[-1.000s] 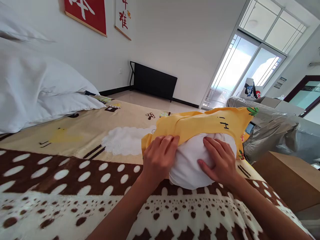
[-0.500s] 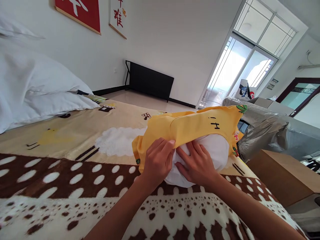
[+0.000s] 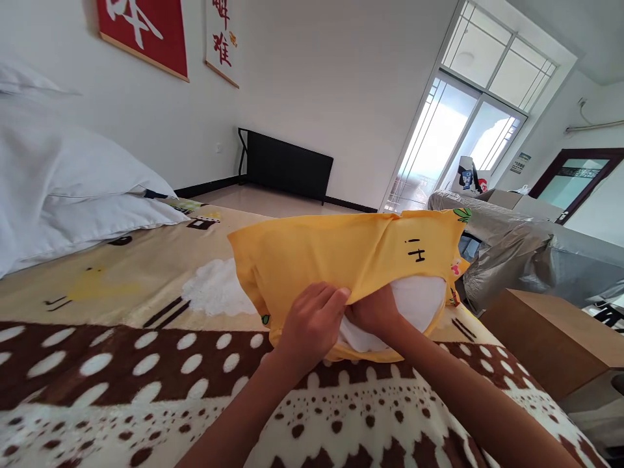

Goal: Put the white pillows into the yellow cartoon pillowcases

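A yellow pillowcase (image 3: 312,253) with the black letters "Hi" lies on the bed, its opening facing me. Inside that opening a white pillow (image 3: 420,300) shows, mostly covered by the yellow cloth. My left hand (image 3: 316,323) is closed on the upper edge of the opening, left of its middle. Through the opening reaches my right hand (image 3: 374,311); its fingers are hidden under the cloth, against the white pillow, so I cannot see whether they grip it.
White pillows (image 3: 92,175) are piled at the left on a patterned brown and cream blanket (image 3: 160,364). To the right stand a cardboard box (image 3: 556,338) and plastic-covered furniture (image 3: 526,253). A black folded panel (image 3: 287,166) leans by the far wall.
My right hand has pushed deeper into the pillowcase, hiding its fingers. The pillowcase's left end has spread out leftward, and less of the white pillow shows.
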Available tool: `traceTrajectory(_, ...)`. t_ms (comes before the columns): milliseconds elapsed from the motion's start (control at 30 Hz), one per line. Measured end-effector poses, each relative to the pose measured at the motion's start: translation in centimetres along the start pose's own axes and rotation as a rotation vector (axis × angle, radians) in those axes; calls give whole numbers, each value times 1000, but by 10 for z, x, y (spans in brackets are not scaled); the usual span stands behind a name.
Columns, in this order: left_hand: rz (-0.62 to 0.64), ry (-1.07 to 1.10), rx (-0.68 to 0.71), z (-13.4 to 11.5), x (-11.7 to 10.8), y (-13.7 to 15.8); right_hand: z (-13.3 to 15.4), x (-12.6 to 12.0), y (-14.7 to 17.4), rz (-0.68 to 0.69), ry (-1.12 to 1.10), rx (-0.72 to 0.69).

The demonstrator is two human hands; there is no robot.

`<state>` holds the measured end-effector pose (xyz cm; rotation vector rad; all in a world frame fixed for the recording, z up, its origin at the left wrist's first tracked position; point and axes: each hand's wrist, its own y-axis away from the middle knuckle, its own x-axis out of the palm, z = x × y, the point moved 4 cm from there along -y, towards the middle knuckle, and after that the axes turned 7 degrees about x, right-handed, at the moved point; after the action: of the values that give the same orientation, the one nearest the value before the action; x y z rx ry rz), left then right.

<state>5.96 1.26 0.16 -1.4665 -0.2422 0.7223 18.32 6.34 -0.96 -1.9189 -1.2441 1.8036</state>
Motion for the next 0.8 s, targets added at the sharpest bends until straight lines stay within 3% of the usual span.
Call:
traceTrajectory(133, 63, -197, -79, 23, 8, 13, 10, -2, 25, -38, 23, -98)
traceTrajectory(233, 135, -266, -334, 42, 10, 23, 21, -2, 39, 0, 32, -227)
traceTrajectory(333, 192, -152, -574, 55, 10, 30, 27, 3, 41, 58, 52, -295)
traceTrajectory(433, 197, 1, -599, 53, 9, 26, 30, 4, 34, 58, 31, -349)
traceTrajectory(600, 86, 210, -583, 31, 0, 13, 27, -23, 24, 131, -69, -409)
traceTrajectory(733, -120, 512, -624, 12, -23, 3, 34, -55, 25, 140, -69, -427)
traceTrajectory(800, -183, 545, -604, 5, -38, -3, 43, -62, 23, 100, -79, -412)
